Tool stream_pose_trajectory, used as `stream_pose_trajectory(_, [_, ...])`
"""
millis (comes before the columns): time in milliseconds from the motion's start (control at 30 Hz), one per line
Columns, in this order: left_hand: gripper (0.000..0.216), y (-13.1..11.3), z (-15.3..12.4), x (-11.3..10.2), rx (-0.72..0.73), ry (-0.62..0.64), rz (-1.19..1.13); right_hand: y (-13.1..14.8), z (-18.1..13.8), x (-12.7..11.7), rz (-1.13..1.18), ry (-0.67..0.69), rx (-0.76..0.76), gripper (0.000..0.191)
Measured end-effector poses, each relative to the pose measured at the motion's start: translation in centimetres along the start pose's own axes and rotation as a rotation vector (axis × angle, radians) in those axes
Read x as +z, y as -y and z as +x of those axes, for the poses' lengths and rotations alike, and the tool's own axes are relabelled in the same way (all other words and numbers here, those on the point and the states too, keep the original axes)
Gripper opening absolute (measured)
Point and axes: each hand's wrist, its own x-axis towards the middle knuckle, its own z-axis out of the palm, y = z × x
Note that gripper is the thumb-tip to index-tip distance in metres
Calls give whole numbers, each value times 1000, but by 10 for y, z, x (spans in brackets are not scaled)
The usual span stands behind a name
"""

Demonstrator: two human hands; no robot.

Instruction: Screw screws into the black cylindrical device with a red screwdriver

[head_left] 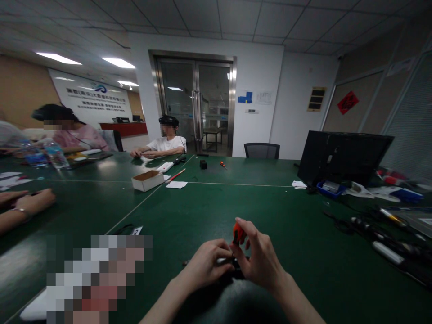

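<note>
Low in the centre of the frame, a small screwdriver with an orange plastic handle [238, 233] is being gripped upright between the thumb and fingers of the right hand [258, 258], its handle showing above the fingertips while the shaft is being hidden behind them. Just to the left, the left hand [207, 265] is being kept curled around a small dark object [236, 269], whose shape cannot be made out because it is being covered by both hands; a pale sliver is being shown between the left fingers. Both hands are being held touching each other just above the dark green table top [297, 234]. Further up, left of centre, an open white cardboard box with a brown inside [147, 180] is being seen beside a white paper sheet [176, 184]. At the right edge, a black monitor seen from behind [340, 155] is being shown above a blue tray [330, 189]. In the upper left, two seated people are being seen at the far side, and another person's forearms [23, 207] are being rested on the table at the left edge.
</note>
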Motion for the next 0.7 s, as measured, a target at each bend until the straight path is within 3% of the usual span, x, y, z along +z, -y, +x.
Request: stream_pose_trajectory(700, [23, -17, -3, -9, -75, 43, 53, -2, -2, 1, -52, 25, 24, 51])
